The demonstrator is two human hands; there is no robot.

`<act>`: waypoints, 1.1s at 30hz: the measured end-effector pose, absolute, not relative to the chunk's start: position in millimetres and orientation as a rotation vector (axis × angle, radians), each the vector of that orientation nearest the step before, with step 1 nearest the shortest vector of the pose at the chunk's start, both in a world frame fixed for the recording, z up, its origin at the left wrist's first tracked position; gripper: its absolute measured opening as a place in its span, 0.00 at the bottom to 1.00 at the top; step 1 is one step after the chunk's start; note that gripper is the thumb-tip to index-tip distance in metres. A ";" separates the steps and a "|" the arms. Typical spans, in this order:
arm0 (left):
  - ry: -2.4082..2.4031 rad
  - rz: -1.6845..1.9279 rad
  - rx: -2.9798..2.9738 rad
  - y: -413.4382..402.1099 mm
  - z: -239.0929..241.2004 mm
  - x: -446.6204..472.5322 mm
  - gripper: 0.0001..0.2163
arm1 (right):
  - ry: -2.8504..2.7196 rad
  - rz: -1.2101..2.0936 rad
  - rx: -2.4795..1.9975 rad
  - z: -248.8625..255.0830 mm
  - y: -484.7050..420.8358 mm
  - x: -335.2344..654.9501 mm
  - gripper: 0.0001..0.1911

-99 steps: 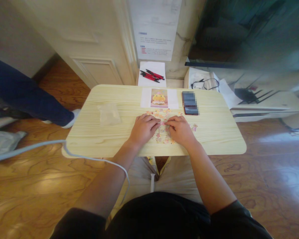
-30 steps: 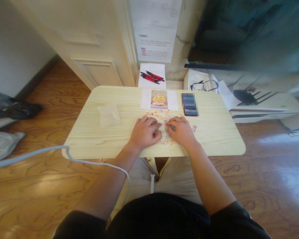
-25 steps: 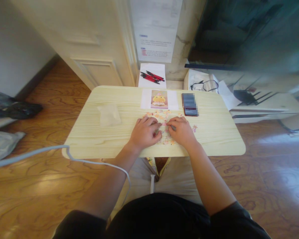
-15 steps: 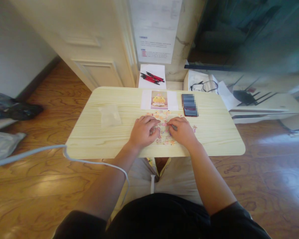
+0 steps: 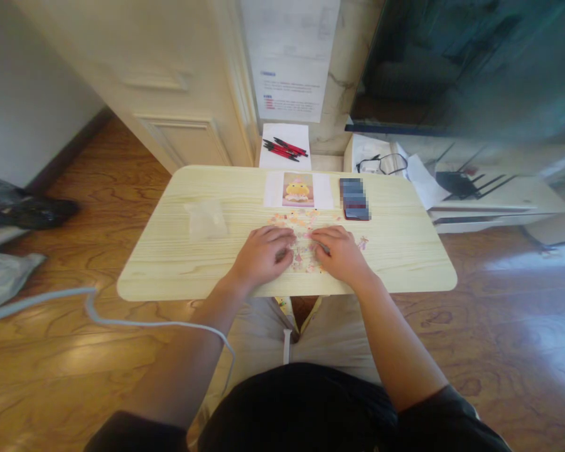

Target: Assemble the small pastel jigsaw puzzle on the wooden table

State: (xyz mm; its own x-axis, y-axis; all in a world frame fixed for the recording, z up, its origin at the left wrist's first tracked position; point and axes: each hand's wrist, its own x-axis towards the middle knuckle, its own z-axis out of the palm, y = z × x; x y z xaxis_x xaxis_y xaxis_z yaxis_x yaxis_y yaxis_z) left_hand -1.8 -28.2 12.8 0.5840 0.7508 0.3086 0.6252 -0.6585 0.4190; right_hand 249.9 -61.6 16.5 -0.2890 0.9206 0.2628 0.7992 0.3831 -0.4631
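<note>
Many small, flat, colourful pieces that look like jigsaw puzzle pieces (image 5: 297, 218) lie scattered on the pale wood-grain table (image 5: 169, 263). My left hand (image 5: 265, 252) rests at their left side, fingers stretched and thumb apart, with its fingertips at the pieces. Opposite it, my right hand (image 5: 339, 252) has its fingertips on a small pink puzzle piece (image 5: 306, 235); the hand partly hides its grip. Beyond the pieces lies a paper sheet with a printed picture of a yellow figure (image 5: 298, 190). A separate little group of pieces (image 5: 362, 242) sits right of my right hand.
A phone (image 5: 355, 199) lies right of the picture, and a translucent plastic bag (image 5: 207, 220) on the table's left. Red and black pens (image 5: 285, 149) rest on paper past the far edge. A pale cable (image 5: 155, 323) runs by my left forearm.
My left hand has drawn slightly left, away from the pieces in the middle, and its fingers have straightened. My right hand stays close to the pink piece. The view has shifted slightly.
</note>
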 end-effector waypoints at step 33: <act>1.376 0.673 2.553 -39.9 8.2 -6.4 0.19 | -2.142 0.282 -1.505 15.5 -81.6 247.3 0.19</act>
